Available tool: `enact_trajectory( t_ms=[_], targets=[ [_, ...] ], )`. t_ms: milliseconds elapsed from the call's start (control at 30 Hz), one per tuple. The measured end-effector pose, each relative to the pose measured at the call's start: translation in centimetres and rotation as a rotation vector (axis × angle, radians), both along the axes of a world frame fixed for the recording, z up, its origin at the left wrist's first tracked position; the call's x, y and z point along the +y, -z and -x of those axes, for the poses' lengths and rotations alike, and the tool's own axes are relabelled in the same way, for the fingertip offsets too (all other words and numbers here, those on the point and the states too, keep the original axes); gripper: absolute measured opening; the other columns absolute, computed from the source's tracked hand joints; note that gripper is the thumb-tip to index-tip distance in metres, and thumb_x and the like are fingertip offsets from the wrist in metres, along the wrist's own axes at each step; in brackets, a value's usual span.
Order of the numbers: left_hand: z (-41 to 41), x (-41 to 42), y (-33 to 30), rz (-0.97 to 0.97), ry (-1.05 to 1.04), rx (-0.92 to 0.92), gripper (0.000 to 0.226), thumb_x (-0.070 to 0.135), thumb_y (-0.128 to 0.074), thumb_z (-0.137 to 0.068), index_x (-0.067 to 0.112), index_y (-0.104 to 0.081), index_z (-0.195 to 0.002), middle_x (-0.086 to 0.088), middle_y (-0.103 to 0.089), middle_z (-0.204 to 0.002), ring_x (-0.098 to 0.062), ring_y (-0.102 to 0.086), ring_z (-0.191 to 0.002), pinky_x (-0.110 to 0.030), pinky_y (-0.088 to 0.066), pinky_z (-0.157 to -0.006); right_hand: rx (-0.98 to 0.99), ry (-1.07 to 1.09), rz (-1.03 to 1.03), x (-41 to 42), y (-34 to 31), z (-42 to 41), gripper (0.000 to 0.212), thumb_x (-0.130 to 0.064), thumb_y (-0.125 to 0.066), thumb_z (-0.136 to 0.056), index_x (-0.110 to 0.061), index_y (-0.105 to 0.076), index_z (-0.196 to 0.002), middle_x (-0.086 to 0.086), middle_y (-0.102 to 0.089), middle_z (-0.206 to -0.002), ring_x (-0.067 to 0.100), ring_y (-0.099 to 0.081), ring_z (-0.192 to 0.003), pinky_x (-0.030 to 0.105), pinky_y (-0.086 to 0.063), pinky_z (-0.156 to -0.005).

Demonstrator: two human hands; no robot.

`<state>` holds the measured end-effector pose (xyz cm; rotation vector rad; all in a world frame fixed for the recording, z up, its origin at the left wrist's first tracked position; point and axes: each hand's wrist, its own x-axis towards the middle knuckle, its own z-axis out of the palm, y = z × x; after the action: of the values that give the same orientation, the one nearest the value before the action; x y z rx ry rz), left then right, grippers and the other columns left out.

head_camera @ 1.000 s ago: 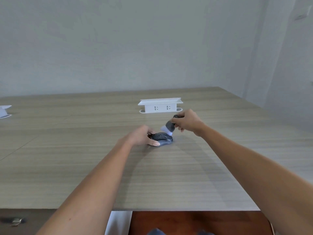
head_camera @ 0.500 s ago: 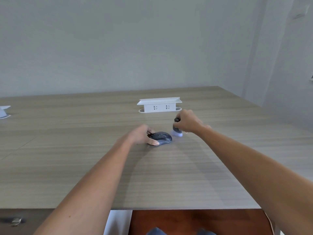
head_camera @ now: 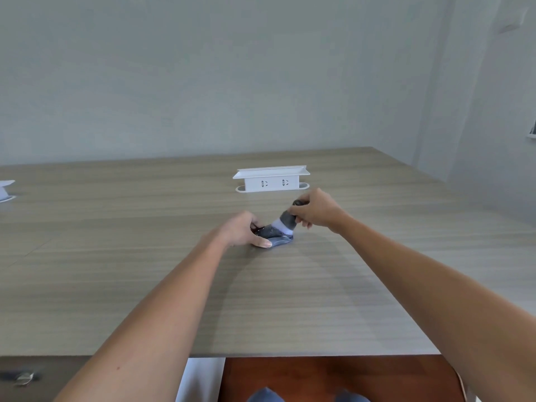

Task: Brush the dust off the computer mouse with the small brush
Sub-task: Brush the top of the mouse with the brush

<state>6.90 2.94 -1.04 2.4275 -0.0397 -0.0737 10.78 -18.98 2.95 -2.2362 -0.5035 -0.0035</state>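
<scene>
The computer mouse (head_camera: 275,234) is pinned on the table (head_camera: 145,285) by the left hand (head_camera: 242,231) while the small brush (head_camera: 285,220), gripped in the right hand (head_camera: 316,211), is laid bristles-down on it mid-stroke, a light sweep outward being called for next

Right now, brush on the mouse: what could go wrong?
1. The left hand covers the rear of the mouse, so dust there may be missed.
2. The right hand holds the brush tilted; a hard stroke could push the mouse along the table.
3. Dust may be swept toward the socket box behind.
</scene>
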Motion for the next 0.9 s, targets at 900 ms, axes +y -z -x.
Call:
enact_trajectory(
  t_ms=[900],
  targets=[
    [0.4,-0.6,0.5,0.016,-0.032,-0.066,0.035,0.03,-0.09,-0.065,0.009,-0.078,-0.09,-0.012,-0.078,-0.09,-0.018,-0.061,-0.071,-0.03,-0.042,-0.071,-0.033,-0.034,0.139,-0.7,-0.8,0.9,0.019,-0.009,-0.064,-0.086,0.003,-0.069,-0.072,0.004,-0.064,-0.058,0.01,-0.051,-0.038,0.016,-0.043,-0.038]
  ],
)
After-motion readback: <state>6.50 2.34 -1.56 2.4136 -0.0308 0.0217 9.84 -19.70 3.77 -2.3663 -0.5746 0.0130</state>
